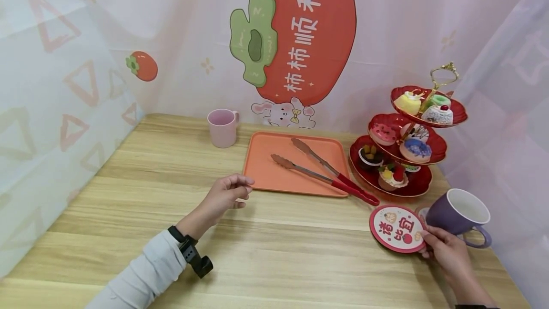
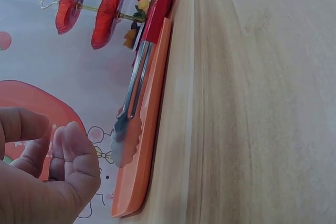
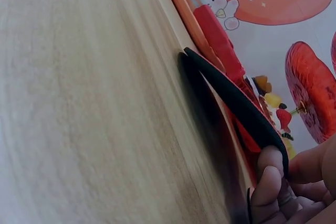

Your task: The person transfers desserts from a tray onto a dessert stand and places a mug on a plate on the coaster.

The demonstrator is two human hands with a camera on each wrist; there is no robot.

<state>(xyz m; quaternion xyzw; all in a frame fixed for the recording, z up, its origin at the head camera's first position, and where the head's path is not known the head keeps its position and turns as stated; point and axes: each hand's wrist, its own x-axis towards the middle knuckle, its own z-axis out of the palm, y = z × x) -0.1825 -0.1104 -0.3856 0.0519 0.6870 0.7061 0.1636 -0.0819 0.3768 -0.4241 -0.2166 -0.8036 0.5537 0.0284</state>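
My right hand (image 1: 448, 252) pinches a round coaster (image 1: 396, 229) by its right edge, thumb on top and fingers beneath. The coaster has a pink rim, printed characters and a dark underside (image 3: 236, 103); it is tilted, with its far edge close over the table. Right behind that hand stands a purple mug (image 1: 456, 213), overlapping a second coaster (image 1: 421, 212) in the head view. My left hand (image 1: 225, 197) hovers at the near left corner of the orange tray (image 1: 266, 156), fingers loosely bent and holding nothing. Red-handled tongs (image 1: 339, 182) lie across the tray.
A three-tier red stand (image 1: 422, 187) with toy cakes and donuts rises at the right behind the tongs' handles. Near the back edge, left of the tray, is a pink mug (image 1: 222, 128). Printed curtains (image 1: 180, 27) enclose the wooden table (image 1: 274, 261) at the back and sides.
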